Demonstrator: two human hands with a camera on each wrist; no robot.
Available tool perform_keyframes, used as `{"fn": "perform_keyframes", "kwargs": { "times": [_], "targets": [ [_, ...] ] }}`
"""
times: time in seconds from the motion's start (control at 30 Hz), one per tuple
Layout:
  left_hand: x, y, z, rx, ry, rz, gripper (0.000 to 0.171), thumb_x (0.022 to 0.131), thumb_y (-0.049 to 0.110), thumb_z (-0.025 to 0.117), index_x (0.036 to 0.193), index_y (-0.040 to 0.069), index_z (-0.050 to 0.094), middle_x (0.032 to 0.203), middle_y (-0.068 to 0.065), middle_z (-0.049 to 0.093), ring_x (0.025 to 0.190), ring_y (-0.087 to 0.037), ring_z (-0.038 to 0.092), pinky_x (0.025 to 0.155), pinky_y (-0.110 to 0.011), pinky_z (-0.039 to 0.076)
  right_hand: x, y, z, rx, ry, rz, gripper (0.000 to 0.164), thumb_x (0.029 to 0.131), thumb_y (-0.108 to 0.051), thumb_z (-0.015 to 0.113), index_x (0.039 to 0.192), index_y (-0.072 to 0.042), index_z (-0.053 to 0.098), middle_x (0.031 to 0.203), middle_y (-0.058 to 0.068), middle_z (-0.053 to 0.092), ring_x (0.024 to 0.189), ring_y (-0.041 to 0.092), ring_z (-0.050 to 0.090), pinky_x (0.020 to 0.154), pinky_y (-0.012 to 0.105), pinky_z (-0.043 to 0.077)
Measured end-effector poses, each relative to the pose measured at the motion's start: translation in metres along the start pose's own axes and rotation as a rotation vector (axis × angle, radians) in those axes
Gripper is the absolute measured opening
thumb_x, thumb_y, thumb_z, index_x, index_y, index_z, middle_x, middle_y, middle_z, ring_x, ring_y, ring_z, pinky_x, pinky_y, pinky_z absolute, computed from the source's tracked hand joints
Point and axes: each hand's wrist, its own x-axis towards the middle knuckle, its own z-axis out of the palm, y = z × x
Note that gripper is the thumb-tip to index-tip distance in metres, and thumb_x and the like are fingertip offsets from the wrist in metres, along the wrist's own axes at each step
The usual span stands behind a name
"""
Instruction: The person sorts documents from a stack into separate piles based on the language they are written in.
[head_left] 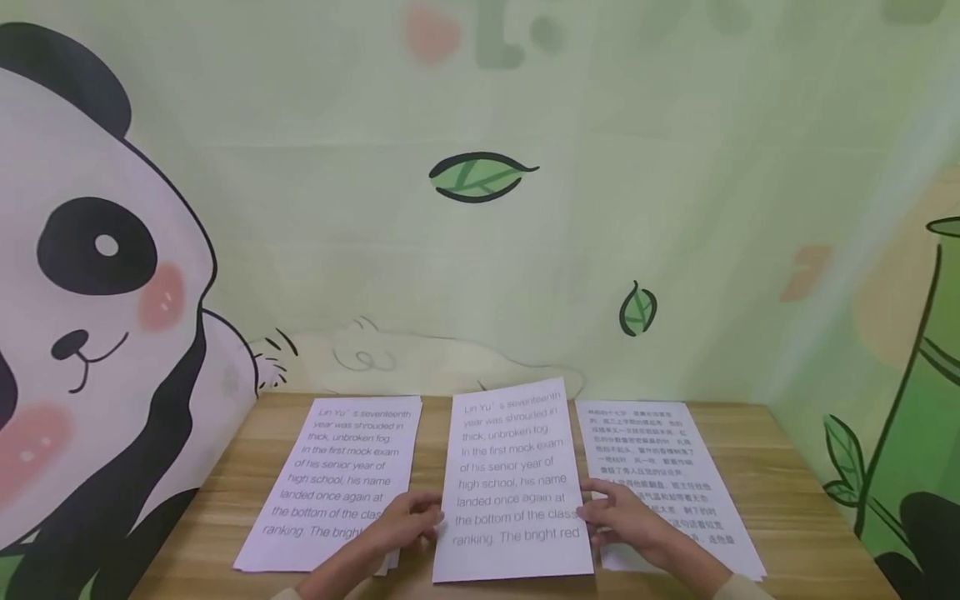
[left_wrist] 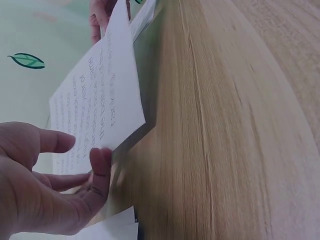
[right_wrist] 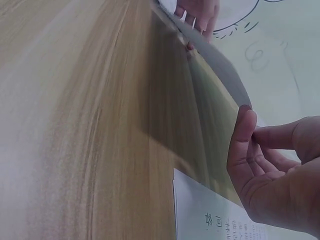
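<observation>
A white printed sheet [head_left: 517,492] with English text stands in the middle, lifted off the table and slightly bowed. At its left edge is my left hand [head_left: 405,523], fingers bent around the side; the left wrist view shows thumb [left_wrist: 59,142] and a curled finger [left_wrist: 101,167] at that edge. My right hand [head_left: 630,521] pinches the opposite edge between thumb and fingers, and the right wrist view shows this pinch [right_wrist: 250,120]. Whether the sheet is single or several together, I cannot tell.
A stack of English-text sheets [head_left: 337,475] lies at left, partly under my left forearm. Sheets with Chinese text [head_left: 645,450] lie at right, partly hidden by my right hand. Behind the wooden table [head_left: 217,517] hangs a green backdrop [head_left: 337,233] with a panda [head_left: 97,350] and leaves.
</observation>
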Motion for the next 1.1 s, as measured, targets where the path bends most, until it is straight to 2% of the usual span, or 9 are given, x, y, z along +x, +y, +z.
{"fn": "perform_keyframes", "kwargs": {
  "times": [0.13, 0.37, 0.53, 0.77, 1.1],
  "targets": [
    [-0.001, 0.001, 0.002, -0.032, -0.001, 0.005, 0.051, 0.099, 0.019, 0.060, 0.142, -0.007, 0.052, 0.110, -0.011, 0.070, 0.080, -0.016, 0.066, 0.071, -0.031, 0.056, -0.004, -0.001, -0.002, 0.007, -0.003, 0.007, 0.074, 0.097, -0.018, 0.066, 0.154, 0.011, 0.027, 0.101, 0.006, 0.074, 0.087, 0.015, 0.069, 0.077, 0.030, 0.059],
    [0.000, 0.007, 0.003, -0.124, 0.053, 0.044, 0.053, 0.092, 0.011, 0.065, 0.139, -0.011, 0.052, 0.100, -0.007, 0.072, 0.068, -0.013, 0.060, 0.061, -0.025, 0.049, -0.005, 0.000, -0.006, 0.017, 0.004, -0.009, 0.074, 0.096, -0.019, 0.067, 0.153, 0.010, 0.029, 0.100, 0.004, 0.074, 0.088, 0.015, 0.068, 0.076, 0.029, 0.058],
    [0.000, 0.008, 0.001, -0.105, 0.051, 0.053, 0.046, 0.092, 0.011, 0.066, 0.133, -0.007, 0.058, 0.095, -0.005, 0.072, 0.069, -0.014, 0.060, 0.062, -0.026, 0.047, -0.006, 0.000, -0.006, 0.020, -0.011, -0.015, 0.074, 0.096, -0.018, 0.067, 0.153, 0.010, 0.029, 0.098, 0.002, 0.075, 0.087, 0.015, 0.069, 0.075, 0.028, 0.058],
    [-0.002, 0.005, -0.003, -0.070, 0.089, 0.038, 0.040, 0.093, 0.015, 0.066, 0.130, 0.000, 0.063, 0.096, -0.005, 0.073, 0.076, -0.015, 0.063, 0.065, -0.028, 0.049, -0.005, 0.000, -0.003, 0.020, -0.013, -0.035, 0.075, 0.097, -0.018, 0.068, 0.153, 0.012, 0.027, 0.102, 0.006, 0.077, 0.089, 0.016, 0.071, 0.079, 0.033, 0.061],
    [-0.008, 0.001, -0.018, -0.081, 0.139, 0.024, 0.038, 0.093, 0.013, 0.065, 0.128, 0.000, 0.064, 0.097, -0.006, 0.073, 0.078, -0.017, 0.065, 0.068, -0.030, 0.052, 0.003, -0.010, 0.014, 0.002, 0.009, -0.043, 0.070, 0.095, -0.022, 0.070, 0.150, 0.008, 0.039, 0.103, 0.008, 0.077, 0.089, 0.018, 0.074, 0.080, 0.033, 0.061]
  ]
}}
